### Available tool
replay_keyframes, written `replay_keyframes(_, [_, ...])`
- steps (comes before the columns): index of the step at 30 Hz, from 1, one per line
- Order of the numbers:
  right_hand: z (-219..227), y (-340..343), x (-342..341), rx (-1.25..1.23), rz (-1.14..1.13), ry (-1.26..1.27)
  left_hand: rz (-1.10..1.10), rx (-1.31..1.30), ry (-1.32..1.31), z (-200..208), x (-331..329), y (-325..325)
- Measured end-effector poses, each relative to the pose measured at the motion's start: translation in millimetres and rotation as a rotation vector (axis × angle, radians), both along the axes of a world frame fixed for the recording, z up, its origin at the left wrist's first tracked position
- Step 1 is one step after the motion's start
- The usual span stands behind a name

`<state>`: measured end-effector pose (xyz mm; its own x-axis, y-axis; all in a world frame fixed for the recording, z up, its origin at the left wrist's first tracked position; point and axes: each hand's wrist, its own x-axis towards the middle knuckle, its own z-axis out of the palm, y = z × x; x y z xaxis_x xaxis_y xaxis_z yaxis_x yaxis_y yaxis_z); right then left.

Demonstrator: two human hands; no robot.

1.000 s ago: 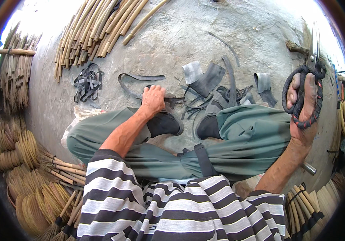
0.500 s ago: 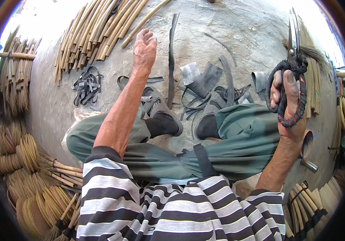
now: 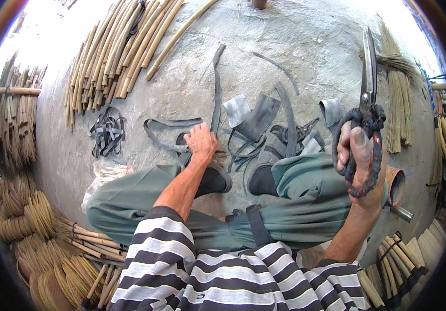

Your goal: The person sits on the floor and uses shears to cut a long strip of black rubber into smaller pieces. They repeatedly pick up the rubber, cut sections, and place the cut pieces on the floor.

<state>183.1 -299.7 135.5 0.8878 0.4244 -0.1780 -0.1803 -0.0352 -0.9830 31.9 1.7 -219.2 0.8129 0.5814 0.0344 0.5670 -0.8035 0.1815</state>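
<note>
My left hand (image 3: 202, 142) is down over my left shoe, its fingers bent and closed around the lower end of a long dark rubber strip (image 3: 217, 85). The fingertips are partly hidden below the hand. My right hand (image 3: 359, 155) holds large scissors (image 3: 369, 78) upright above my right knee, with the thumb and fingers through handles wrapped in black and red. The blades point away from me and lie nearly together. Between and beyond my feet are flat grey rubber pieces (image 3: 256, 116) and another strip (image 3: 286, 114). A looped strip (image 3: 173, 123) lies left of my hand.
Bamboo poles (image 3: 111, 52) lie at the far left, near a tangle of black strips (image 3: 107, 132). Bundled bristles (image 3: 399, 103) are at the right. Coiled woven bundles (image 3: 38, 212) stand at the left, and tied sticks (image 3: 394, 254) lie at the lower right.
My left hand has come down toward me onto the strip, whose far end has shifted nearer and now bends. The scissors are slightly lower in my right hand. The view has shifted a little.
</note>
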Motion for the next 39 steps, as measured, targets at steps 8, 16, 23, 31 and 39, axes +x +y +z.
replay_keyframes(8, [-2,-3,4,-0.154,0.119,-0.143,-0.065,0.142,0.122,-16,-10,-5])
replay_keyframes(16, [9,8,4,-0.257,0.138,-0.226,0.153,-0.312,0.098,29,33,-1])
replay_keyframes(23, [9,18,4,-0.388,0.189,-0.196,0.475,-1.974,-0.612,183,92,18])
replay_keyframes(31, [32,42,-11,-0.416,0.182,-0.084,0.054,-1.951,-0.913,326,62,16])
replay_keyframes(39, [38,92,-23,-0.303,0.551,-0.244,0.141,-2.011,-0.892,335,18,19])
